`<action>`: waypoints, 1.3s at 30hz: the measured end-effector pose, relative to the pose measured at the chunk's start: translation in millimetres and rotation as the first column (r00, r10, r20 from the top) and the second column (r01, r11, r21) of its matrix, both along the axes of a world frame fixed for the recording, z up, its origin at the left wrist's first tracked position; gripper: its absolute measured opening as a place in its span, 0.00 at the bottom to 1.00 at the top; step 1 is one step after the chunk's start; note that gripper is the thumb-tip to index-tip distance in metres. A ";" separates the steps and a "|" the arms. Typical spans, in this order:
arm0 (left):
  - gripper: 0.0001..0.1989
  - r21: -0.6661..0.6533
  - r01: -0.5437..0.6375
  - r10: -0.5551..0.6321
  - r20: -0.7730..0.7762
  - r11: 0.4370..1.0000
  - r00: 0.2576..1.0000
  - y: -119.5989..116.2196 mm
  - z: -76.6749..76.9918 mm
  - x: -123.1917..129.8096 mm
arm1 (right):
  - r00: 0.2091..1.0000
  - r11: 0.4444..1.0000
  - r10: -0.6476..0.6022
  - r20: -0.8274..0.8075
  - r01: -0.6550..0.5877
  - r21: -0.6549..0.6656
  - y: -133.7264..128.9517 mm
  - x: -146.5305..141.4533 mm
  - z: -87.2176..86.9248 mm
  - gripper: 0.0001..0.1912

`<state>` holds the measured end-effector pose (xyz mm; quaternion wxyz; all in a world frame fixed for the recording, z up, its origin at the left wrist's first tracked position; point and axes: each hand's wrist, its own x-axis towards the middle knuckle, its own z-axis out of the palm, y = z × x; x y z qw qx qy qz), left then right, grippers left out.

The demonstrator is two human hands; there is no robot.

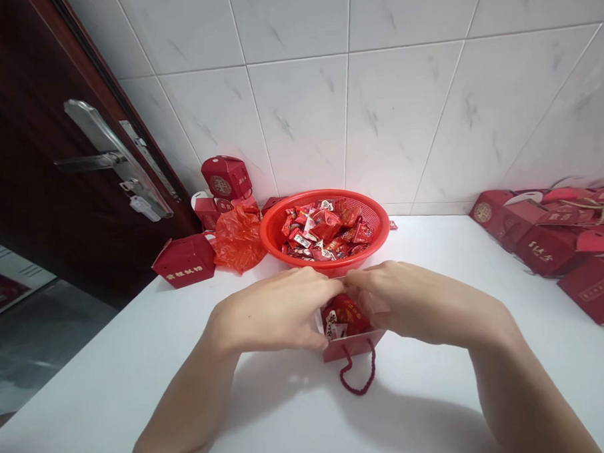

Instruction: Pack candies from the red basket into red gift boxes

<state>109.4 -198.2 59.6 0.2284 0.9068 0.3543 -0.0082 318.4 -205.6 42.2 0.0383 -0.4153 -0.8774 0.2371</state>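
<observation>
A small dark-red paper gift box (356, 345) with a twisted cord handle (358, 389) stands open on the white table, right in front of me. Red-wrapped candies (350, 314) fill its inside. My left hand (278, 311) grips the box's left side, thumb near the front corner and fingers over the far edge. On the opposite side, my right hand (420, 303) is closed around the right wall with its fingers curled at the opening; some fingertips are hidden. Just behind the hands sits a red plastic basket (268, 236) holding many wrapped candies (326, 225).
Left of the basket lie a crumpled red plastic bag (238, 239) and several red boxes (186, 259). More red boxes (547, 239) are heaped at the right. A tiled wall (297, 126) backs the table (269, 401); a dark door (32, 131) stands at the left.
</observation>
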 end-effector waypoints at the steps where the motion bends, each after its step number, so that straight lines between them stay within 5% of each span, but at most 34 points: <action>1: 0.13 0.005 0.004 -0.004 0.003 1.000 1.000 -1.1 0.8 0.3 | 1.000 1.000 -0.007 0.004 0.007 0.004 -1.0 3.0 2.2 0.10; 13: 0.15 0.067 0.059 -0.071 0.197 0.996 0.978 18.9 -7.7 6.3 | 0.985 0.978 -0.125 0.116 0.142 -0.151 26.2 24.6 6.0 0.37; 21: 0.15 0.009 0.059 -0.060 0.195 0.998 0.979 23.5 -7.9 4.4 | 0.971 0.968 -0.193 0.144 0.212 -0.134 37.6 38.1 7.4 0.44; 28: 0.16 0.044 -0.020 0.014 0.124 0.999 0.992 33.0 -4.7 -3.3 | 0.993 0.990 -0.095 0.066 0.101 -0.097 35.7 38.1 7.8 0.37; 34: 0.18 0.129 -0.158 0.150 0.071 0.979 0.986 35.1 -9.4 -5.5 | 0.997 0.984 -0.071 0.024 0.074 -0.160 33.1 28.5 13.1 0.08; 39: 0.15 -0.006 -0.061 0.060 -0.012 0.998 0.998 33.9 -9.5 -0.3 | 0.976 0.975 -0.188 0.109 0.199 -0.099 35.0 21.2 7.1 0.07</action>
